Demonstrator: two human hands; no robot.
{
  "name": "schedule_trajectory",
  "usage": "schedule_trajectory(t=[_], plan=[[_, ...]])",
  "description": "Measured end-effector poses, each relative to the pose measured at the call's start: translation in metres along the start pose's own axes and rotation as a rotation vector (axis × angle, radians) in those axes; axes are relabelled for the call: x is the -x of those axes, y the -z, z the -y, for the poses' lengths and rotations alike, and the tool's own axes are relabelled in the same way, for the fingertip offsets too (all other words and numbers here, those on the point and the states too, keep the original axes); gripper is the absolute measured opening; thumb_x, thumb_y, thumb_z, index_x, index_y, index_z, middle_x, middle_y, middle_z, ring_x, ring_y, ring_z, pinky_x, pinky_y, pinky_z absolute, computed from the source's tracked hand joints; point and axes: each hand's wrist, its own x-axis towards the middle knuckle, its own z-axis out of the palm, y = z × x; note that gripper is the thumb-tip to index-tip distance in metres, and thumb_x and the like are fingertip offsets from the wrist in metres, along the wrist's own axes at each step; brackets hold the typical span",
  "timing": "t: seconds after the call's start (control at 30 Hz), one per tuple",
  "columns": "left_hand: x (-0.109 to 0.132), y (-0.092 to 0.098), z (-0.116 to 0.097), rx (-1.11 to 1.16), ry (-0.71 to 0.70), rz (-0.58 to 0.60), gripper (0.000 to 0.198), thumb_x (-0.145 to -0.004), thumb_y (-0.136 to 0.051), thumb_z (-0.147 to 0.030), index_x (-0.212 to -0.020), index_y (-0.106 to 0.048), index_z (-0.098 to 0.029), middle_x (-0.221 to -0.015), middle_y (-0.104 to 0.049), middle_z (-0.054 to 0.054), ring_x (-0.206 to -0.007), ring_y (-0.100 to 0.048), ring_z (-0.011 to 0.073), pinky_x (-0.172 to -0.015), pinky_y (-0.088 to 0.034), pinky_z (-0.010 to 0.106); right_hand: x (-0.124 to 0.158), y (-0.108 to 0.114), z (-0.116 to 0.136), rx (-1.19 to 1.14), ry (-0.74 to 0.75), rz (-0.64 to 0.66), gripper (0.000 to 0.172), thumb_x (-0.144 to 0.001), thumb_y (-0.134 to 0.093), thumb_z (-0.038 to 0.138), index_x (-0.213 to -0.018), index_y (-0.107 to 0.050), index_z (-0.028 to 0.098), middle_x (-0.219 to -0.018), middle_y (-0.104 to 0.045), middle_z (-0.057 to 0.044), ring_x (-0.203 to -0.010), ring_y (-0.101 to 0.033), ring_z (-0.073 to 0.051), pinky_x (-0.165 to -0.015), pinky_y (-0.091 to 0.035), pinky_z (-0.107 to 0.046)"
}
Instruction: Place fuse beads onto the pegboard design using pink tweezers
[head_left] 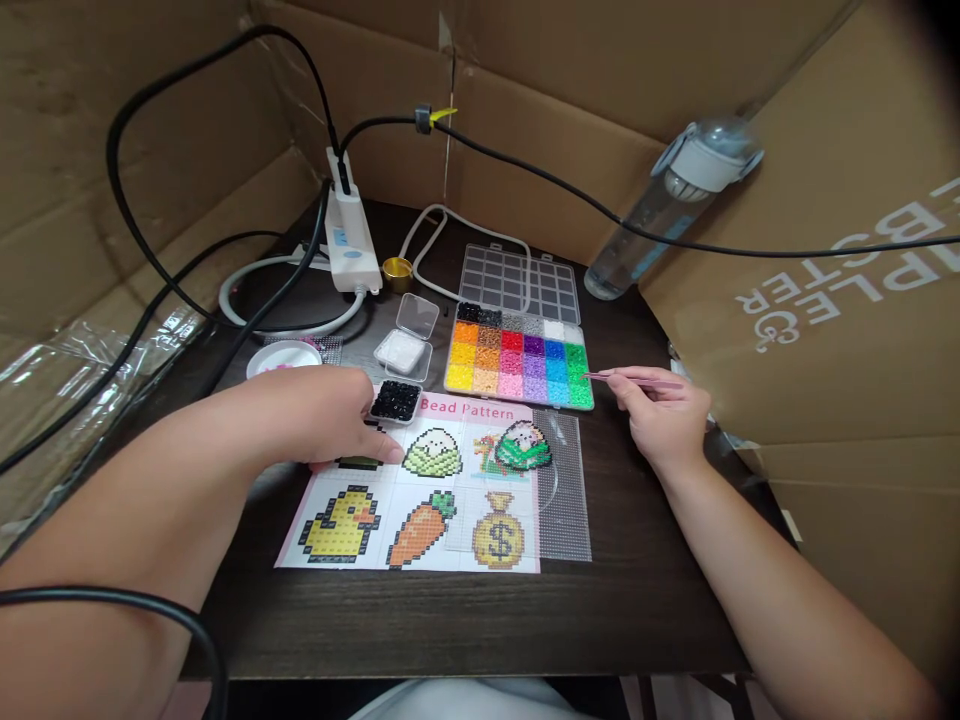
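Observation:
My right hand [667, 408] grips pink tweezers [637, 380], their tips at the green beads in the right column of a compartment box [519, 360] of coloured beads. My left hand [326, 415] rests over the upper left of the bead pattern sheet [461, 520]. Its thumb stretches out on the paper by the rice-ball picture; the other fingers are partly hidden. Beside that hand is a small clear box of black beads [396, 401]. A green, white and pink bead piece [523, 445] lies at the sheet's upper right, over a clear pegboard [566, 490].
Behind the sheet are an open box of white beads [403, 352], a white dish [283, 358] and a gold cup [397, 272]. A power strip [352, 250] with cables stands at the back left. A water bottle [667, 215] leans against cardboard walls [540, 140].

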Motion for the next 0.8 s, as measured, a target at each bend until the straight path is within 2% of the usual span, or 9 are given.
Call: schedule_trajectory(t=[0.2, 0.37, 0.47, 0.53, 0.63, 0.8], plan=[[0.005, 0.002, -0.006, -0.010, 0.048, 0.022, 0.070, -0.064, -0.096, -0.092, -0.060, -0.059, -0.033, -0.068, -0.085, 0.013, -0.083, -0.086, 0.0414, -0.082, -0.054, 0.057, 0.002, 0.000, -0.001, 0.003, 0.002, 0.011, 0.024, -0.085, -0.108, 0.050, -0.087, -0.099, 0.028, -0.093, -0.098, -0.011, -0.076, -0.091, -0.030, -0.079, -0.083, -0.048], [0.012, 0.000, -0.004, -0.019, -0.037, -0.047, 0.063, -0.086, -0.081, -0.091, -0.073, -0.062, -0.032, -0.066, -0.083, 0.006, -0.084, -0.084, 0.0377, -0.085, -0.051, 0.052, 0.001, -0.001, -0.003, 0.005, -0.006, -0.006, 0.023, -0.085, -0.107, 0.049, -0.085, -0.099, 0.027, -0.091, -0.098, -0.012, -0.075, -0.091, -0.029, -0.077, -0.083, -0.046], [0.015, 0.002, -0.008, -0.050, 0.034, 0.030, 0.052, -0.093, -0.083, -0.077, -0.078, -0.065, -0.031, -0.071, -0.085, 0.007, -0.087, -0.084, 0.0371, -0.087, -0.052, 0.049, -0.001, -0.002, -0.005, 0.016, -0.009, -0.024, 0.030, -0.084, -0.108, 0.054, -0.085, -0.098, 0.026, -0.090, -0.097, -0.012, -0.075, -0.091, -0.030, -0.076, -0.083, -0.047], [0.015, 0.004, -0.011, -0.056, 0.044, 0.036, 0.050, -0.095, -0.084, -0.074, -0.078, -0.064, -0.031, -0.073, -0.087, 0.008, -0.090, -0.084, 0.0376, -0.087, -0.051, 0.048, -0.001, -0.002, -0.006, 0.026, -0.008, -0.031, 0.034, -0.085, -0.108, 0.058, -0.086, -0.097, 0.026, -0.090, -0.097, -0.012, -0.074, -0.090, -0.030, -0.075, -0.082, -0.047], [0.012, 0.005, -0.013, -0.045, 0.043, 0.034, 0.057, -0.092, -0.088, -0.077, -0.072, -0.061, -0.031, -0.074, -0.088, 0.010, -0.093, -0.085, 0.0406, -0.087, -0.052, 0.051, -0.002, -0.002, -0.007, 0.028, -0.016, -0.031, 0.036, -0.085, -0.108, 0.059, -0.085, -0.096, 0.026, -0.090, -0.097, -0.013, -0.073, -0.089, -0.029, -0.073, -0.081, -0.047], [0.006, 0.002, -0.008, 0.003, 0.027, 0.006, 0.067, -0.074, -0.098, -0.085, -0.061, -0.059, -0.032, -0.067, -0.082, 0.013, -0.085, -0.084, 0.0450, -0.082, -0.053, 0.056, -0.003, -0.001, -0.007, 0.021, -0.028, -0.040, 0.037, -0.084, -0.109, 0.060, -0.086, -0.095, 0.025, -0.090, -0.097, -0.013, -0.069, -0.085, -0.027, -0.062, -0.074, -0.041]])
